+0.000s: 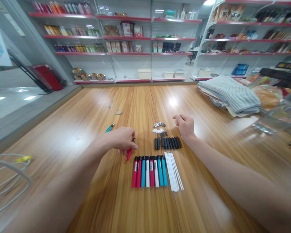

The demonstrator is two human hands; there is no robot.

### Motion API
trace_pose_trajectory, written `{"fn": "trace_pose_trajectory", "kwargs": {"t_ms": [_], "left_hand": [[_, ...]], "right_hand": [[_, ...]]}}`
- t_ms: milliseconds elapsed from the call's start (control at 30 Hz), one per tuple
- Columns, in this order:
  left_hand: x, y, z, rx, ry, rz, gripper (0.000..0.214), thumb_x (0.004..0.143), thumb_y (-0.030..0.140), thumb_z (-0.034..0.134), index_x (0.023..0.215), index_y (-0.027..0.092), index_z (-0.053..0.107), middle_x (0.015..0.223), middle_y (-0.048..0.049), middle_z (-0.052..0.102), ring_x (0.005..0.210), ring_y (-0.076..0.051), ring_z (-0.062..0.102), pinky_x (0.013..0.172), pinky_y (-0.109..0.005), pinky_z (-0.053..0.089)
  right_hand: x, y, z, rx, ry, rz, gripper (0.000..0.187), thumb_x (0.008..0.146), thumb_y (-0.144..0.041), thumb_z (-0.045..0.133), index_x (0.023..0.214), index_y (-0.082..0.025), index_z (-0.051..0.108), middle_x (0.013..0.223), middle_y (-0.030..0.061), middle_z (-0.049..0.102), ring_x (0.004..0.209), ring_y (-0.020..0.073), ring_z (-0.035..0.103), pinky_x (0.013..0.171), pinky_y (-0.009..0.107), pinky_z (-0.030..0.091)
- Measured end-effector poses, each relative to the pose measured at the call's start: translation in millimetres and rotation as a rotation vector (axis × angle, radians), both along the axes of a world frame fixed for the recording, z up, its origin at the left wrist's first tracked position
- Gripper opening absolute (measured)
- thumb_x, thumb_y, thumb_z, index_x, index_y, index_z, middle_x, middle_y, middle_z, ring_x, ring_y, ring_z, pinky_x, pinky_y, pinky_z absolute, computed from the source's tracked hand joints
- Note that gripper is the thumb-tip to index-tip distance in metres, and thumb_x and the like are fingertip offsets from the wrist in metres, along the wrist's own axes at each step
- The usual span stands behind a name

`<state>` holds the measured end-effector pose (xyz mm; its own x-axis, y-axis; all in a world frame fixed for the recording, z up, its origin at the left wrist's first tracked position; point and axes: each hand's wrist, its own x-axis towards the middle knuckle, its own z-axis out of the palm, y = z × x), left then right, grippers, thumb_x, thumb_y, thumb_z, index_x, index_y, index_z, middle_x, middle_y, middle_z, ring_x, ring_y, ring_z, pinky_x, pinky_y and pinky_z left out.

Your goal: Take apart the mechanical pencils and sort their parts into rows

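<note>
My left hand [122, 139] is closed round a red pen barrel [129, 153] with a black upper part. My right hand [185, 125] hovers right of the small parts, its fingers curled; whatever is in them, if anything, cannot be made out. Small silver pieces [159, 124] fan out beside it, above small white pieces [157, 131] and tiny dark springs [164, 134]. Black grip sleeves [171, 142] form a row below. Nearer me lie red, blue and white pen barrels [149, 171] side by side, with white refills [174, 171] to their right. A blue pen [110, 128] rests beyond my left wrist.
The wooden table [92, 194] bears a coiled white cable [12, 171] at left and a small ring [118, 112] farther back. Folded striped cloth [230, 92] and a clear container [276, 115] stand at right. Stocked shelves [126, 53] line the back.
</note>
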<state>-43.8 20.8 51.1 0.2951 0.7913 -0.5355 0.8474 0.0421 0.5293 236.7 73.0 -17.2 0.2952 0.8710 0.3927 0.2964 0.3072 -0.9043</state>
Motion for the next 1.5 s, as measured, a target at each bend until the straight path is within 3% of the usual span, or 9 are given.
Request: {"fn": "trace_pose_trajectory", "kwargs": {"t_ms": [133,333,633,933,1067,1233,1267,1400,1500], "left_hand": [[3.5,-5.5,5.3,0.003,0.053,-0.025,0.035,0.069,0.029,0.066,0.099,0.018,0.052,0.048,0.0018,0.061,0.039,-0.015,0.057,0.041,-0.020,0.040],[8.1,-6.1,2.4,-0.032,0.045,-0.093,0.010,0.070,0.025,0.061,0.075,0.017,0.057,0.048,0.0001,0.062,0.040,-0.014,0.057,0.045,-0.021,0.043],[9.0,-15.9,7.4,-0.242,0.045,-0.119,0.011,0.070,0.026,0.060,0.066,0.017,0.055,0.052,-0.0032,0.064,0.044,-0.017,0.059,0.046,-0.025,0.046],[15.1,-21.3,13.2,-0.260,0.032,-0.189,0.009,0.073,0.022,0.054,0.066,0.018,0.057,0.051,-0.0024,0.063,0.043,-0.016,0.058,0.048,-0.026,0.046],[16.3,-18.5,13.6,-0.130,0.054,-0.200,0.012,0.075,0.026,0.052,0.068,0.017,0.058,0.055,-0.0034,0.065,0.042,-0.016,0.058,0.044,-0.024,0.042],[33.0,-11.9,0.5,0.449,-0.046,-0.198,0.013,0.078,0.024,0.051,0.074,0.018,0.061,0.071,-0.0043,0.069,0.061,-0.016,0.063,0.057,-0.025,0.045],[37.0,-10.9,-4.3,0.506,-0.079,-0.200,0.012,0.078,0.024,0.052,0.076,0.018,0.062,0.074,-0.0043,0.069,0.066,-0.016,0.063,0.060,-0.025,0.045],[48.3,-9.3,-21.6,0.474,-0.237,-0.166,0.016,0.082,0.025,0.049,0.087,0.017,0.061,0.079,-0.0042,0.070,0.072,-0.015,0.063,0.065,-0.026,0.046],[51.7,-10.1,-26.0,0.461,-0.306,-0.159,0.015,0.082,0.026,0.050,0.088,0.017,0.061,0.084,-0.0042,0.069,0.075,-0.014,0.063,0.068,-0.026,0.046]], "right_hand": [[0.4,-0.2,-0.9,0.003,-0.019,0.009,0.030,0.079,-0.036,0.050,0.074,-0.013,0.068,0.048,-0.0041,0.047,0.047,0.0091,0.043,0.049,0.023,0.034],[-0.9,-1.2,1.9,-0.016,-0.022,0.001,0.030,0.078,-0.035,0.050,0.073,-0.012,0.069,0.046,-0.0045,0.046,0.046,0.0090,0.041,0.048,0.023,0.033],[-1.3,-2.0,3.2,-0.028,-0.027,0.001,0.030,0.077,-0.035,0.050,0.073,-0.012,0.069,0.046,-0.0044,0.046,0.045,0.0090,0.041,0.047,0.023,0.032],[-1.9,-2.8,3.9,-0.029,-0.035,-0.001,0.029,0.076,-0.034,0.050,0.071,-0.013,0.069,0.046,-0.0045,0.046,0.045,0.0091,0.041,0.047,0.023,0.032],[-1.2,-2.2,3.3,-0.034,-0.042,-0.006,0.028,0.076,-0.034,0.051,0.070,-0.013,0.069,0.046,-0.0043,0.047,0.045,0.0092,0.042,0.047,0.023,0.032],[0.1,-0.5,-0.8,-0.031,-0.043,-0.023,0.028,0.076,-0.034,0.051,0.069,-0.013,0.069,0.046,-0.0043,0.046,0.044,0.0089,0.042,0.046,0.022,0.031],[0.4,-0.1,-1.6,-0.030,-0.044,-0.023,0.028,0.076,-0.034,0.051,0.069,-0.013,0.069,0.046,-0.0042,0.046,0.044,0.0088,0.041,0.045,0.022,0.031],[1.0,1.5,-2.9,-0.029,-0.051,-0.015,0.027,0.076,-0.033,0.051,0.069,-0.014,0.069,0.046,-0.0038,0.047,0.044,0.0089,0.042,0.045,0.022,0.031],[0.8,1.6,-1.9,-0.032,-0.056,-0.018,0.028,0.077,-0.034,0.051,0.070,-0.013,0.069,0.046,-0.0035,0.048,0.044,0.0093,0.042,0.045,0.022,0.032]]}}
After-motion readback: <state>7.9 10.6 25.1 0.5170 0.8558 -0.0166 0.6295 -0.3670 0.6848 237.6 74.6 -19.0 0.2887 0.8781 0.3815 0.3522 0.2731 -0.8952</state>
